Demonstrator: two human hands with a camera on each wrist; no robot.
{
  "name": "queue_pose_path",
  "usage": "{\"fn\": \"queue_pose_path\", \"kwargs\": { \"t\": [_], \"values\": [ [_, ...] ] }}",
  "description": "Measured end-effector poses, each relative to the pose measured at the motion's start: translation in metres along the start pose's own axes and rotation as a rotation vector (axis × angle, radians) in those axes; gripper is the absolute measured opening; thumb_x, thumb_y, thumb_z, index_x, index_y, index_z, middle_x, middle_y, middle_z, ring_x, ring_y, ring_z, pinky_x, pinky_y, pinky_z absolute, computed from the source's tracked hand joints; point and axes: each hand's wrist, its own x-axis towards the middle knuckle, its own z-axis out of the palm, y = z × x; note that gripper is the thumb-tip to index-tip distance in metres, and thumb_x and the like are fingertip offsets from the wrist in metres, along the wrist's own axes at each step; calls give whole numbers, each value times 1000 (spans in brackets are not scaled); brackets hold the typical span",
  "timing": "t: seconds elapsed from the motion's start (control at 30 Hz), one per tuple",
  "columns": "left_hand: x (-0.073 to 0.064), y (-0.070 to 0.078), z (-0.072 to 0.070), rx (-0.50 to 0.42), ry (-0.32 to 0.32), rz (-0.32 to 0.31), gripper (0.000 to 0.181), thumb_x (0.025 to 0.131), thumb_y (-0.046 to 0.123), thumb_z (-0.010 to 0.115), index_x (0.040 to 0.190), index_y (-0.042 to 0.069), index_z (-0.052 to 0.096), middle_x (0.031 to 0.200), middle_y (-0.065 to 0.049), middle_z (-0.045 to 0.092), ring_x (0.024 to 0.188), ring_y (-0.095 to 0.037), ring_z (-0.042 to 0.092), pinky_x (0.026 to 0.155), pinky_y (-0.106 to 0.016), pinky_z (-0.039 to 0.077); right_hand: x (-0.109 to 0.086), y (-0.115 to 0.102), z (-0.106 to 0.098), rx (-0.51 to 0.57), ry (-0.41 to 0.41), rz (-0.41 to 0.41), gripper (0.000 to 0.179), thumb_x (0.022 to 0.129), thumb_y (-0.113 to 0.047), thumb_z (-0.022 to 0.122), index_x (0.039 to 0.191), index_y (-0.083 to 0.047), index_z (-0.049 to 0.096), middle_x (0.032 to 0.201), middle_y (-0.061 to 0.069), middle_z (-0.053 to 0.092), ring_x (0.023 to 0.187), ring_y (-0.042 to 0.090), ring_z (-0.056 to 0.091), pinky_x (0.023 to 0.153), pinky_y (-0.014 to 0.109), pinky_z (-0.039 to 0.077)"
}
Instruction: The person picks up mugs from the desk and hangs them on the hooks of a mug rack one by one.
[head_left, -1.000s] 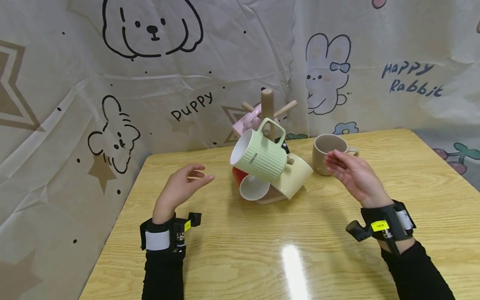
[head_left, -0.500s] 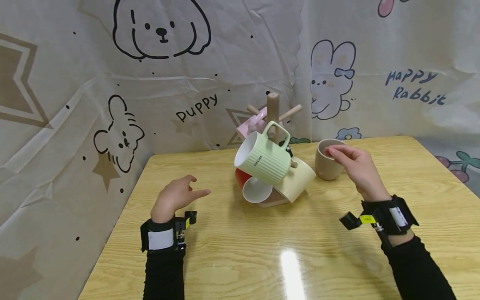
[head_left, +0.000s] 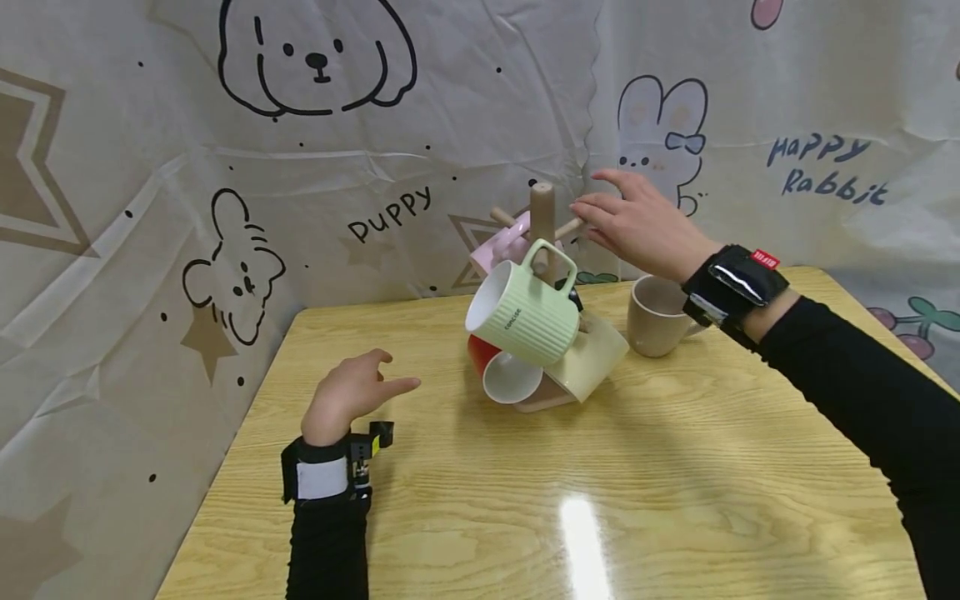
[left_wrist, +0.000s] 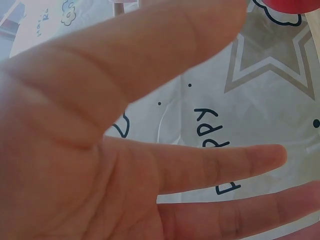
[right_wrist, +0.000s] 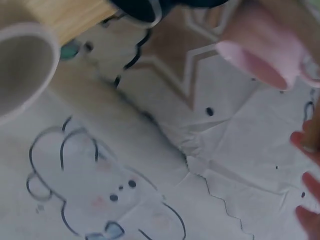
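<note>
A wooden mug tree [head_left: 543,208] stands on the table, with mugs hanging on it. In front hangs a ribbed light-green mug [head_left: 522,312], tilted, with a cream mug [head_left: 591,358] and a red mug with a white inside [head_left: 512,377] below. A pink mug [head_left: 495,248] hangs behind, also visible as the pink mug [right_wrist: 265,50] in the right wrist view. My right hand [head_left: 643,223] reaches to the rack's upper right peg, fingers extended; whether they touch it I cannot tell. My left hand [head_left: 349,395] hovers left of the rack, fingers spread, holding nothing.
A taupe mug [head_left: 657,321] stands upright on the table, right of the rack and below my right forearm. Something dark [head_left: 570,293], partly hidden, hangs behind the green mug. A printed cloth [head_left: 360,158] hangs behind the wooden table [head_left: 465,508].
My right hand has left the taupe mug's rim and moved up and left to the rack's upper peg. The taupe mug still stands in place. My left hand is nearly still.
</note>
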Motion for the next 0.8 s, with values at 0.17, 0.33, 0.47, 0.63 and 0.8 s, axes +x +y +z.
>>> {"fn": "queue_pose_path", "kwargs": {
  "t": [0.17, 0.33, 0.47, 0.63, 0.8],
  "values": [
    [0, 2, 1, 8, -4, -5, 67, 87, 45, 55, 132, -3, 43, 120, -25, 57, 105, -36, 57, 81, -46, 48, 10, 2, 5, -53, 21, -76, 23, 87, -20, 61, 100, -1, 65, 95, 13, 67, 101, 31, 55, 88, 41, 46],
    [1, 2, 0, 18, -9, -15, 68, 87, 47, 55, 132, -3, 43, 119, -25, 57, 104, -36, 58, 80, -46, 49, 9, -2, 4, -127, 3, -60, 23, 89, -23, 58, 89, 0, 62, 83, 12, 63, 76, 24, 53, 64, 32, 48],
    [1, 1, 0, 27, -4, -21, 68, 87, 47, 55, 132, -2, 43, 119, -24, 57, 104, -36, 58, 80, -46, 49, 5, -7, 3, -141, 4, -35, 25, 90, -24, 57, 86, 1, 61, 80, 12, 62, 74, 25, 52, 62, 32, 47],
    [2, 0, 0, 25, -3, -28, 68, 87, 47, 55, 132, -3, 43, 120, -24, 57, 105, -36, 57, 80, -46, 49, 1, -13, 2, -128, 68, -20, 26, 88, -23, 59, 84, 3, 62, 73, 13, 61, 68, 26, 51, 58, 33, 45],
    [3, 0, 1, 36, -12, -30, 69, 87, 47, 55, 132, -5, 43, 121, -25, 56, 107, -37, 57, 82, -47, 49, 0, -27, -1, -179, 88, 20, 25, 89, -20, 59, 85, 5, 61, 70, 15, 59, 67, 27, 50, 54, 33, 44]
  ]
}}
